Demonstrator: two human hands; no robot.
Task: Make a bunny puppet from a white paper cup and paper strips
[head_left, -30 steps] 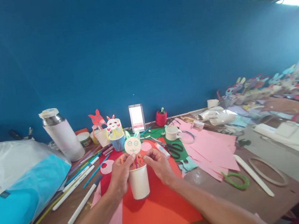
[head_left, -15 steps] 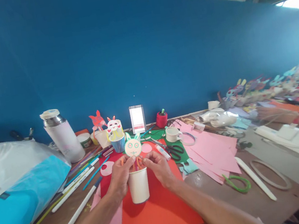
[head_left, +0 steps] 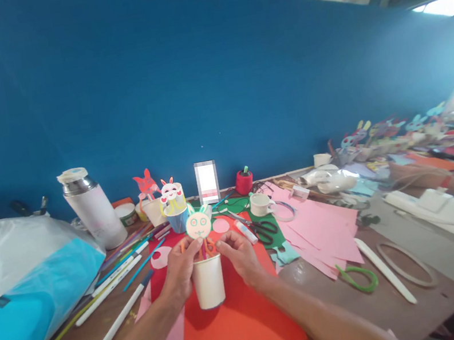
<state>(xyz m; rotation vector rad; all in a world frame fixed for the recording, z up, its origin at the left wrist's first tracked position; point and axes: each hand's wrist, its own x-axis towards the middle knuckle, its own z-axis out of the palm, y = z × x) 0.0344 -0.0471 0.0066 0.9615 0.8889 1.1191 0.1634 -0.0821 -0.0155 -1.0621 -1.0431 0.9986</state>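
Note:
A white paper cup [head_left: 210, 286] stands upright on the red paper, between my two hands. From its mouth rises a round rabbit-face cutout [head_left: 198, 225] with pale green ears and drawn eyes. Orange bendy strips [head_left: 210, 247] and a dark pink stem show below the face. My left hand [head_left: 181, 267] is closed, its thumb and fingers pinching the rabbit figure just under the face, at the cup's left rim. To the right of the orange strips, my right hand [head_left: 239, 254] has thumb and forefinger pressed together; what is in that pinch, if anything, is hidden.
Red paper [head_left: 245, 329] lies under the cup. Black scissors [head_left: 267, 232], a glue stick [head_left: 246, 232] and pink sheets [head_left: 324, 229] are to the right. Markers [head_left: 124, 312], a thermos [head_left: 93, 212] and a plastic bag [head_left: 34, 295] fill the left. Other decorated cups [head_left: 178, 220] stand behind.
My right fingers have come slightly away from the orange strips, leaving a small gap. The left hand keeps its pinch by the rabbit face. The whole view has shifted a little.

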